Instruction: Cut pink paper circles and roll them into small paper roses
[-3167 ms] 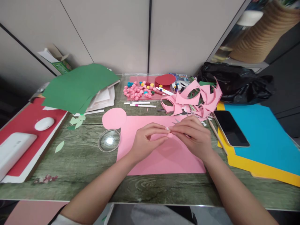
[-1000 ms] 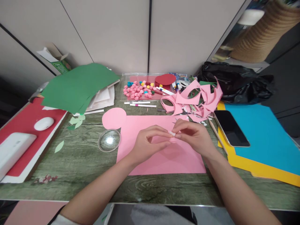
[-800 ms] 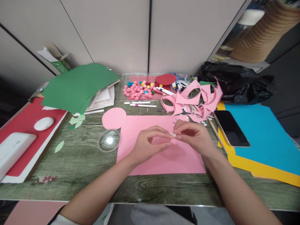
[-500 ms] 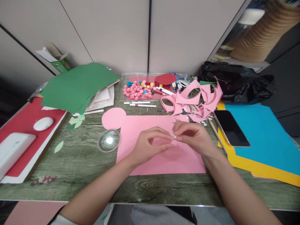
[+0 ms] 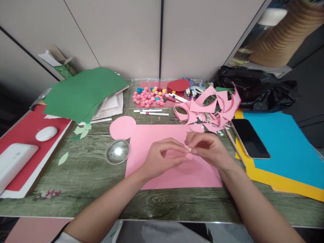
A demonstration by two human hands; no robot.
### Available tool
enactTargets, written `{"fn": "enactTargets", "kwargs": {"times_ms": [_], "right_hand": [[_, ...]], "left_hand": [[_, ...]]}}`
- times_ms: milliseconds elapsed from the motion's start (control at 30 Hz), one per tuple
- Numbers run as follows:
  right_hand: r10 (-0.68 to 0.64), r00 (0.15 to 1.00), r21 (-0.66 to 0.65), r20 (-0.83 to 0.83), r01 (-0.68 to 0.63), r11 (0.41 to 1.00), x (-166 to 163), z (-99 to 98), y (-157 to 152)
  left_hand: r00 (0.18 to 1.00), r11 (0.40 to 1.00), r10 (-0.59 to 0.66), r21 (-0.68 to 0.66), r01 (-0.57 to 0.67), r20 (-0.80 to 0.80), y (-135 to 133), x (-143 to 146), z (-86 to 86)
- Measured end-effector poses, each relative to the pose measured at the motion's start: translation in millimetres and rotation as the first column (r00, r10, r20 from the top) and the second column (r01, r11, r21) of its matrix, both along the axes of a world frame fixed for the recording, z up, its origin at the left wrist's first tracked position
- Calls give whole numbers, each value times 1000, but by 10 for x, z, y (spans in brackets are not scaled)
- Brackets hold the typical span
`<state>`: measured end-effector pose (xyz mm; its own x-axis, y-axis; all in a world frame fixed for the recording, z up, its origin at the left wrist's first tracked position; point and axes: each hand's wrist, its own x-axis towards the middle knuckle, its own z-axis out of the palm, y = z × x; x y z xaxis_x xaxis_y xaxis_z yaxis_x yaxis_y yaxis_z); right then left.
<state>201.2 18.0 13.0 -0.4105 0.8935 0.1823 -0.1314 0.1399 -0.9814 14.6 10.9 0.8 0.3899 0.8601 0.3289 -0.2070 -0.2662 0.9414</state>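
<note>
My left hand [image 5: 162, 157] and my right hand [image 5: 210, 148] meet fingertip to fingertip over a pink paper sheet [image 5: 152, 165] on the green wood-grain table [image 5: 86, 172]. Between the pinched fingers is a small pink paper piece [image 5: 187, 155], with a tiny white bit [image 5: 187, 147] at the tips of the right fingers. Both hands are closed around it. A pink paper circle [image 5: 123, 127] lies at the sheet's far left corner.
A clear round lid [image 5: 117, 152] sits left of the sheet. Green paper [image 5: 83, 92], a white mouse [image 5: 46, 133], pink scraps [image 5: 215, 104], small paper roses [image 5: 148, 98] with pens, a phone [image 5: 249, 138], blue paper [image 5: 286, 148] over yellow and a black bag [image 5: 255, 89] ring the area.
Both hands stayed pinched together over the pink sheet. The right hand's fingers shifted slightly around the small piece; a white bit now shows at their tips. Nothing else moved.
</note>
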Motion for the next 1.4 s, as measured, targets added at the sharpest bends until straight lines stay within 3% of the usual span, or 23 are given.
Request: {"fn": "enactTargets", "kwargs": {"times_ms": [200,500,933,1400], "right_hand": [[-12,1000,7,12,12,1000,-14,30,-9],[-182,971,309,153,128,943,-38,89,-32],[-191,968,366,160,121,923,-28,87,-28],[-338,898,497,281,165,852,-44,107,-56]], "left_hand": [[1000,1000,9,5,-9,12,11,-3,-15],[997,1000,-2,-30,5,82,51,-13,-23],[987,993,-67,-83,80,148,56,-9,-31],[999,999,-37,-24,37,4,50,-19,-3]]}}
